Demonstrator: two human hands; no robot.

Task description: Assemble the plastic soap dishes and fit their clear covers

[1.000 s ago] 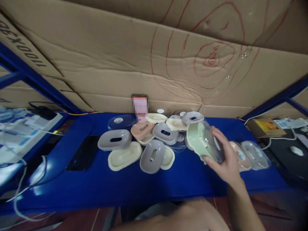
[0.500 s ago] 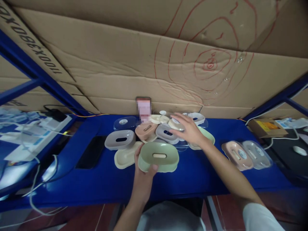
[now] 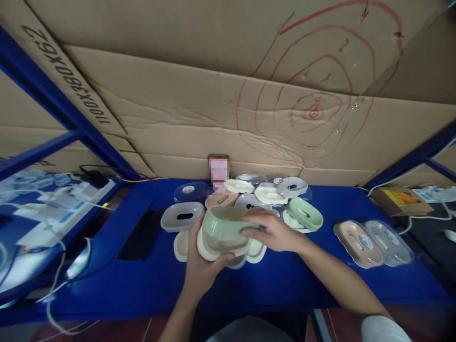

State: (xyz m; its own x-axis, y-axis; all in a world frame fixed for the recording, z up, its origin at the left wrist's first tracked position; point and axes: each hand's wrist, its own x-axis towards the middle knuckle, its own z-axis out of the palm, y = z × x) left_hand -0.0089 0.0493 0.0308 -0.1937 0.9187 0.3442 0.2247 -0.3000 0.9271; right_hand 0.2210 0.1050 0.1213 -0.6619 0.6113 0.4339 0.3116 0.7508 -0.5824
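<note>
A green oval dish point(image 3: 224, 225) is tilted up over the middle of the table, with a cream tray point(image 3: 206, 249) under it. My left hand point(image 3: 204, 270) wraps round the left and lower side of this stack. The fingers of my right hand point(image 3: 272, 230) pinch the right rim of the green dish. Just behind lie a pink dish point(image 3: 217, 198) and a grey dish point(image 3: 249, 202), both partly covered. A light grey dish point(image 3: 169, 213) is to the left, and a second green dish point(image 3: 309, 218) rests at the right.
A phone point(image 3: 219, 171) leans on the cardboard wall point(image 3: 178, 114). A dark flat object point(image 3: 138, 237) lies left on the blue table point(image 3: 285, 289). Covered pink point(image 3: 356, 242) and grey point(image 3: 388, 242) dishes sit at the right. Power strips and cables are far left.
My right hand has come from the back of the pile to the green dish. The green dish has tilted, and a cream tray now shows beneath it. The camera view has shifted slightly.
</note>
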